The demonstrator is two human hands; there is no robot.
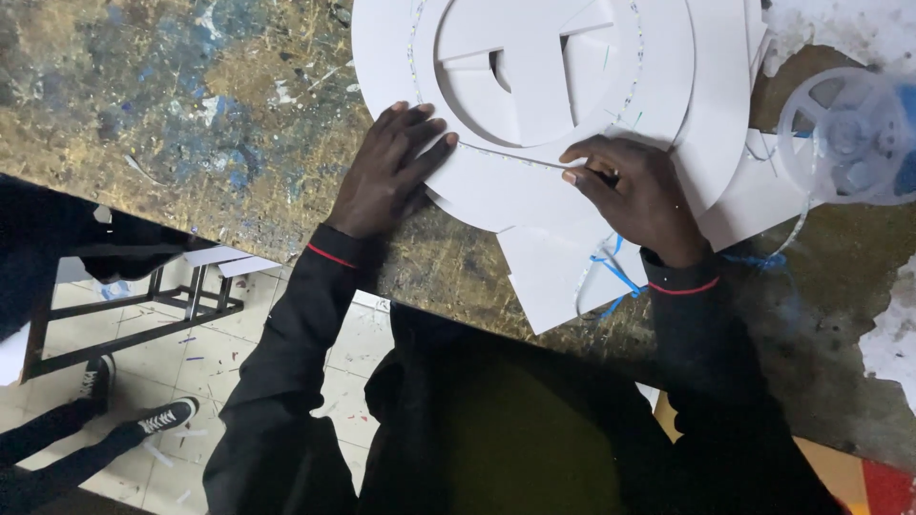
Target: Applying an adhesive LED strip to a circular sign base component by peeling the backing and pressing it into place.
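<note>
Reel (852, 136) right of board (496, 181) (on table (191, 143))

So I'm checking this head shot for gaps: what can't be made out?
- White board shape: top cut off by the frame edge.
- Light strip: its end hidden under the right hand.
- Left hand: palm side hidden.
- Clear reel: right side cut off.
</note>
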